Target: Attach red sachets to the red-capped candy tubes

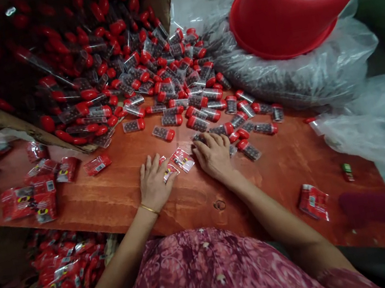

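Observation:
Palm down on the orange-brown table (112,193), my left hand (155,183) has its fingers spread over a small red printed packet (170,171). A second red printed packet (182,160) lies flat between my two hands. My right hand (215,155) reaches to the near edge of a pile of clear tubes with red caps (196,101), filled with dark beads. Its fingers are bent down over a tube, partly hidden under the fingertips. One tube (249,150) lies just right of that hand.
A tipped cardboard box (12,116) spills tubes at the back left. Red packets (34,196) lie at left, more (68,265) below the table edge. A red bucket (287,3) sits on a plastic bag (288,77). A red packet (313,202) and small green item (347,172) lie right.

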### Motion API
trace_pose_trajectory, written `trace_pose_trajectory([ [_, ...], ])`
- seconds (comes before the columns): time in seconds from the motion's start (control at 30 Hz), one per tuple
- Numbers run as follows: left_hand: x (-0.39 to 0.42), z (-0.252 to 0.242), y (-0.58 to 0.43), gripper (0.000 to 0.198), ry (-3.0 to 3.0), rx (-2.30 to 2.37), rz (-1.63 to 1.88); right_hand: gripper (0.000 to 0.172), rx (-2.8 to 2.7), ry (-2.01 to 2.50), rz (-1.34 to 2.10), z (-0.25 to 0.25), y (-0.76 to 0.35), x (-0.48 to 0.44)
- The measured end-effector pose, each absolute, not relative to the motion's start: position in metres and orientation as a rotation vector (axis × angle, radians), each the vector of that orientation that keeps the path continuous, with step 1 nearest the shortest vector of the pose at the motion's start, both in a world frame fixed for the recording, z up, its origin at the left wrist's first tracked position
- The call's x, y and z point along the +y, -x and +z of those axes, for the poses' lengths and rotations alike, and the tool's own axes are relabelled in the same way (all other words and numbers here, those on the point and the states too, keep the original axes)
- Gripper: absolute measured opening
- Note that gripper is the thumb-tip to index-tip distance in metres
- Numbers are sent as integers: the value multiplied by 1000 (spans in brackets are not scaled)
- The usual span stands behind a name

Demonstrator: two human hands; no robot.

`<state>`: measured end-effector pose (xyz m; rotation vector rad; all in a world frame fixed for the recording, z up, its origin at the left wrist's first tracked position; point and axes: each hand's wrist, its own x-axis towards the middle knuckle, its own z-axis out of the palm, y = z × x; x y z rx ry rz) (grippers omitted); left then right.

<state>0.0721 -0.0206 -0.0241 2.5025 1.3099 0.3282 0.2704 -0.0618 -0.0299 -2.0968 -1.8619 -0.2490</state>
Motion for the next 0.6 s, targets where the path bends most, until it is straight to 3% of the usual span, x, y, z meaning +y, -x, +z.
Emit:
trace_pose_trajectory([
  [0.6,-6,-20,-88,33,-2277,1344,433,31,-1709,1940,45,-19,-247,-86],
])
